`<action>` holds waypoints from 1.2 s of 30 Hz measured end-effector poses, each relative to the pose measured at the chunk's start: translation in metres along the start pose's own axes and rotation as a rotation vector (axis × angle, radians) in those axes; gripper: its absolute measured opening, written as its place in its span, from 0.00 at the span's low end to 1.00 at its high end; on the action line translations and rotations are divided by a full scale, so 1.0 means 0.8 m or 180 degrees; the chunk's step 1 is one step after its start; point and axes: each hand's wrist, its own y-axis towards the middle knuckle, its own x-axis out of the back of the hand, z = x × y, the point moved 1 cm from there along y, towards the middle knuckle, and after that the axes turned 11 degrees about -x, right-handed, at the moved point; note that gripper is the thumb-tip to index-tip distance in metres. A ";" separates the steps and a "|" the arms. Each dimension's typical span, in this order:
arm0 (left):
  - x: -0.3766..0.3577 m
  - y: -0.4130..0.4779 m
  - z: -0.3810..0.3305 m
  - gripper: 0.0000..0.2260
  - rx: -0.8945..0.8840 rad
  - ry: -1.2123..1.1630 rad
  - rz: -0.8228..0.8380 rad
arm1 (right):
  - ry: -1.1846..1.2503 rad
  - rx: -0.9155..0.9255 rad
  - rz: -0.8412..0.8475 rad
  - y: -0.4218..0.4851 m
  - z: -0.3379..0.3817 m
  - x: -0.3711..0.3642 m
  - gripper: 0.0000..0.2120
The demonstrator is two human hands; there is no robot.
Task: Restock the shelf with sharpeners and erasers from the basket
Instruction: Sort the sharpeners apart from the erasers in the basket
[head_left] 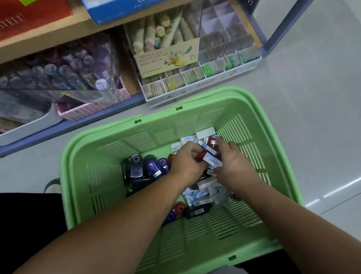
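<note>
Where: I crouch over a green basket (67, 163) on the pale floor, just in front of the bottom shelf (69, 127).
Left hand (187, 159): deep in the basket, fingers curled round a red sharpener (201, 155).
Right hand (232, 162): just beside the left, thumb and fingers closed on a Campus eraser (213, 161). More small pieces are bunched between my two hands.
Stock: loose erasers (201, 194) in blue-and-white sleeves lie under my wrists. The dark blue sharpeners (149, 166) are heaped to the left of them.
Shelf: a white compartment tray (200, 88) of small packets stands at the edge, with a hand cream box (165, 58) behind it.
</note>
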 end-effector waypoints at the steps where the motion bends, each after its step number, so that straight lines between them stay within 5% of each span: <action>1: -0.001 0.000 -0.001 0.14 -0.0008 -0.0067 0.0011 | 0.0195 0.0000 -0.0023 0.000 -0.002 0.002 0.37; 3: 0.001 0.002 -0.007 0.13 -0.0080 -0.0072 -0.0026 | 0.0063 0.0091 -0.0166 0.000 -0.001 0.004 0.32; 8: 0.026 -0.007 -0.020 0.20 -0.0368 0.0168 -0.0176 | -0.1641 0.0331 -0.0606 -0.022 0.015 0.030 0.13; 14: 0.075 -0.031 -0.036 0.18 -0.0365 0.0287 -0.0077 | -0.2006 0.0449 -0.0594 -0.046 0.035 0.053 0.17; 17: 0.110 -0.043 -0.042 0.11 -0.0279 0.0690 0.0080 | -0.1308 0.0307 -0.0528 -0.040 0.051 0.050 0.10; 22: 0.159 -0.057 -0.045 0.10 -0.0303 0.2611 0.0766 | 0.0599 -0.0140 0.0086 -0.042 0.073 0.027 0.12; 29: 0.165 -0.060 -0.038 0.12 -0.0336 0.4029 0.1862 | 0.1410 -0.0651 0.0676 -0.044 0.078 -0.033 0.10; 34: 0.166 -0.057 -0.045 0.12 -0.0612 0.4953 0.1990 | 0.1275 -0.0105 0.1171 -0.056 0.121 -0.083 0.07; 36: 0.172 -0.054 -0.047 0.10 -0.0617 0.4905 0.1876 | 0.1405 0.0120 0.1784 -0.061 0.132 -0.092 0.17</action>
